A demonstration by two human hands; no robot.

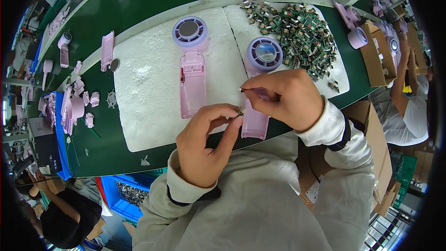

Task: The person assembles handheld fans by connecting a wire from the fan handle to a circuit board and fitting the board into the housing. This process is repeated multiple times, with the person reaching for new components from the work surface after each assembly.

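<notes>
My left hand [204, 142] pinches a small circuit board [241, 113] between thumb and forefinger. Just above it, my right hand [290, 97] is closed on thin red-and-black wires [243, 90]. Both hands are over an open pink handheld-fan housing [254, 125], whose lilac round head [265, 55] points away from me; my right hand hides part of its handle. To the left lies a second open fan housing [193, 95], with a short red wire at its side. A heap of small green circuit boards [304, 39] lies beyond my right hand.
White foam sheets [148, 93] cover the green bench. At left are loose pink parts [74, 107] and a blue tray [59, 130]. A blue bin [114, 195] of small metallic parts stands below the bench edge. Cardboard boxes [371, 144] stand at right, near other people.
</notes>
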